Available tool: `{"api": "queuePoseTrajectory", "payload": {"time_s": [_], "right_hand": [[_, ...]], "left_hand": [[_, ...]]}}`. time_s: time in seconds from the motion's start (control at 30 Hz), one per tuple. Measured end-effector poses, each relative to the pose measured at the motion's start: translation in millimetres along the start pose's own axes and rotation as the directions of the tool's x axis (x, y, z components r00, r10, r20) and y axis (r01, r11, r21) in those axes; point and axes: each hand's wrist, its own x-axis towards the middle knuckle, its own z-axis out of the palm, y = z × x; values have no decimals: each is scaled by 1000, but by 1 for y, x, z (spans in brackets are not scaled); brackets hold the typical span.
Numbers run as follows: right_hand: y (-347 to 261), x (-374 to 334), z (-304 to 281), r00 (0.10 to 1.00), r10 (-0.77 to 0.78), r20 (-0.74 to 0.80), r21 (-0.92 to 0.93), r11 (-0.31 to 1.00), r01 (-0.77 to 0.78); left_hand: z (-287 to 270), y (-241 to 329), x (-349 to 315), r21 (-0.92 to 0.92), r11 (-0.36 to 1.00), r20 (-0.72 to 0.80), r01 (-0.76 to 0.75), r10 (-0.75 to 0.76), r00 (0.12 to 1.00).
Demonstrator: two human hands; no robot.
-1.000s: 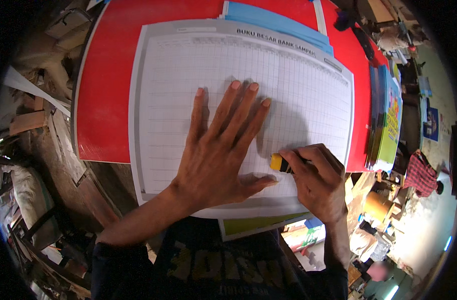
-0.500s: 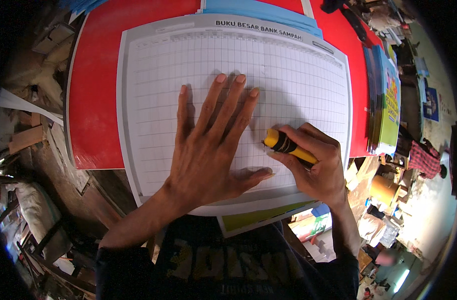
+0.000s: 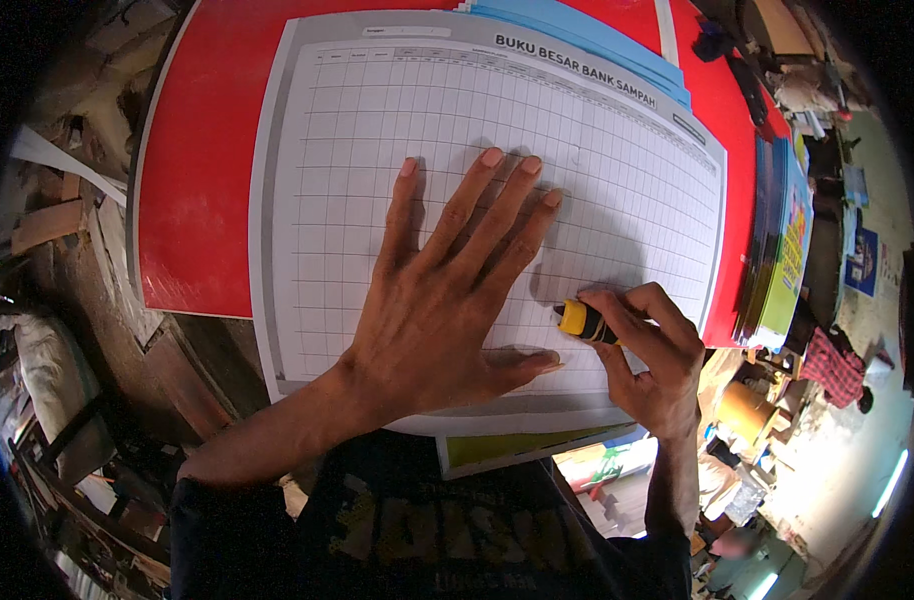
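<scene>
Pressing flat on the large white gridded sheet (image 3: 497, 200), the left hand (image 3: 447, 300) lies fully open, fingers spread toward the upper middle of the frame, palm pinning the paper to the red surface (image 3: 207, 190). It grips nothing; it only bears down. Just right of it, the right hand (image 3: 647, 355) is closed around a yellow-and-black utility knife (image 3: 585, 321), whose dark tip points left toward the gap beside the left thumb.

Against the frame of a second ago, the sheet fills more of the view and the knife has come from lower right in toward the centre of the sheet; half a second ago it was tilted higher, near the left fingertips, and now it sits lower, close to the sheet's bottom edge. That reads, as a judgement, like a cutting stroke drawn downward along the grid, with the holding hand keeping the paper from creeping.

Blue sheets (image 3: 597, 30) peek out from under the top edge of the gridded one, a stack of coloured boards (image 3: 777, 250) stands at the right edge of the frame, and a green-and-yellow print (image 3: 517, 445) shows beneath the sheet at lower centre.
</scene>
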Motion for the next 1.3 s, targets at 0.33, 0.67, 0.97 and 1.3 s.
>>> {"api": "queuePoseTrajectory", "payload": {"time_s": [0.33, 0.67, 0.97, 1.3], "right_hand": [[6, 3, 1, 976, -219, -10, -183, 960, 213], [1, 3, 5, 994, 114, -3, 172, 979, -111], [8, 12, -7, 992, 90, 92, 238, 965, -110], [14, 6, 3, 978, 204, 39, 422, 884, -202]], "left_hand": [[-2, 4, 1, -2, 1000, 39, 28, -27, 999], [-6, 4, 3, 50, 998, 41, 22, -24, 999], [-1, 1, 1, 17, 1000, -5, 5, -5, 1000], [-4, 3, 0, 42, 999, 35, 0, -2, 999]]}}
